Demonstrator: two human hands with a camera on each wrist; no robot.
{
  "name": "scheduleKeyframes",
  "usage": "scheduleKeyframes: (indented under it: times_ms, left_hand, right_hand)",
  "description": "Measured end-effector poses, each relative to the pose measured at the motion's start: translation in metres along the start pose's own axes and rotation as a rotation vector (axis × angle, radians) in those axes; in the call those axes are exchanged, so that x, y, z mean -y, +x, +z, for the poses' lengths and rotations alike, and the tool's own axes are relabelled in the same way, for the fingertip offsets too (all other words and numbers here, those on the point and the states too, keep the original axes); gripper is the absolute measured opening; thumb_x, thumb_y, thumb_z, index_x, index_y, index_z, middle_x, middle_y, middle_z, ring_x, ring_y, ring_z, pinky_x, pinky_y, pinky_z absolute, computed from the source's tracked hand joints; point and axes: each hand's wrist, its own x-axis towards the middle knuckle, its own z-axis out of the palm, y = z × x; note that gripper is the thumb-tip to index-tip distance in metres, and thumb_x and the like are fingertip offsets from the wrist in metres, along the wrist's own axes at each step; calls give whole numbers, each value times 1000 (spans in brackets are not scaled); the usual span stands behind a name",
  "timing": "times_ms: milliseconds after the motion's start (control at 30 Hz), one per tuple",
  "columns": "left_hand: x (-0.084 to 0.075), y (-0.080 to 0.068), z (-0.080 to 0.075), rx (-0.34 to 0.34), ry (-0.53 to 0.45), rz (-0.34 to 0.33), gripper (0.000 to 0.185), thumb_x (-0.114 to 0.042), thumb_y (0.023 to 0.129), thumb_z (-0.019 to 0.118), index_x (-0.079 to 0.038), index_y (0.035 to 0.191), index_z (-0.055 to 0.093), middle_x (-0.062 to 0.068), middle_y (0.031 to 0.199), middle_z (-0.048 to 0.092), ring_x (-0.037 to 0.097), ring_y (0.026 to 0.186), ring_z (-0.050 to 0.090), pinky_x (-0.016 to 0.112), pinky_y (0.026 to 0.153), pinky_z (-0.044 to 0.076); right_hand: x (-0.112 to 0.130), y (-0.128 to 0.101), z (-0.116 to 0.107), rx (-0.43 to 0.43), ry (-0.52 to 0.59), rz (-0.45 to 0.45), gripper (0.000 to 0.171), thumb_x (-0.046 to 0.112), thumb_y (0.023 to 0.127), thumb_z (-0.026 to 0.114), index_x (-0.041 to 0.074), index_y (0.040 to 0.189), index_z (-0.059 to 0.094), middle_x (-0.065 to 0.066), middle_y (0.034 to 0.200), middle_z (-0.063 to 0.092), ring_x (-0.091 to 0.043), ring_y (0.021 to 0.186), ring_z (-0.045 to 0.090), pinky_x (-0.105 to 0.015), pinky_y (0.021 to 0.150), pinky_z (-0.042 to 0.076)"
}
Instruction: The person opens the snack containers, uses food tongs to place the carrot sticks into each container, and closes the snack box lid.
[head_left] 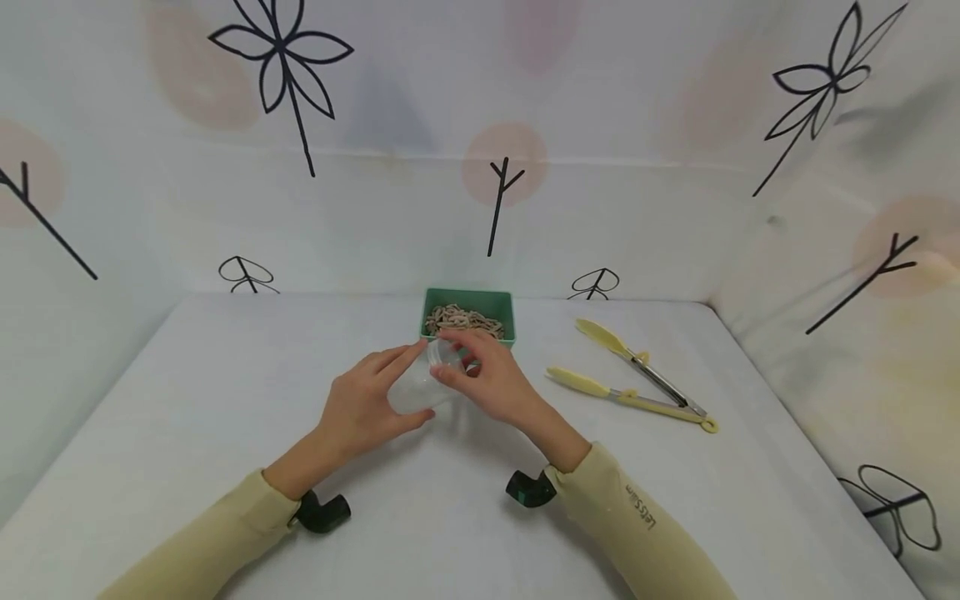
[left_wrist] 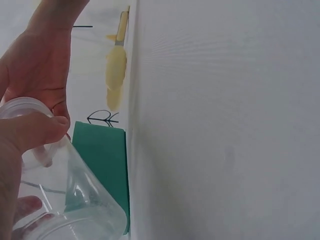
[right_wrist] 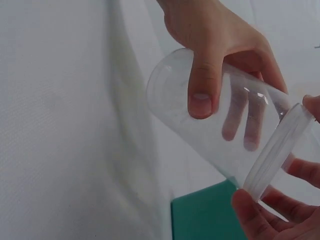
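Observation:
A clear plastic jar (head_left: 412,387) is held tilted between both hands, above the white table. My left hand (head_left: 360,408) wraps round its body, and through the clear wall in the right wrist view its fingers show on the far side. The fingertips of my right hand (head_left: 495,383) grip the jar's ringed clear end (right_wrist: 277,152), thumb on one side and fingers on the other. Just beyond the hands stands a green box (head_left: 471,293) holding a heap of small tan pieces (head_left: 457,317).
To the right, yellow-tipped tongs (head_left: 585,383) lie spread on the white tablecloth (head_left: 262,375). A patterned white cloth (head_left: 390,217) rises behind the table and at both sides. Dark wrist cameras (head_left: 322,512) project below the sleeves.

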Motion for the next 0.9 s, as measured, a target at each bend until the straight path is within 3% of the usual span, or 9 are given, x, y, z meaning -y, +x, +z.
scheduleKeyframes:
  times_ms: [367, 667, 900]
  left_hand:
    - [2, -1, 0, 29, -64, -42, 92, -39, 63, 94, -19, 144, 56, 10, 122, 68, 28, 105, 67, 44, 74, 58]
    - [2, 0, 0, 46, -108, -59, 89, -39, 63, 93, -19, 142, 57, 9, 121, 68, 27, 106, 67, 44, 78, 57]
    - [1, -1, 0, 57, -164, -79, 86, -36, 62, 93, -18, 139, 60, 7, 119, 69, 25, 102, 67, 43, 77, 57]
  right_hand:
    - [-10, 1, 5, -2, -6, -128, 49, 29, 94, 70, 7, 136, 58, -10, 118, 58, -16, 86, 63, -30, 75, 55]
    - [-15, 2, 5, -5, -14, -203, 45, 25, 92, 71, 9, 133, 61, -11, 116, 57, -15, 84, 59, -39, 73, 56]
    - [-17, 2, 5, 3, -4, -272, 44, 28, 94, 70, 8, 133, 62, -8, 116, 57, -19, 83, 60, -37, 71, 55]
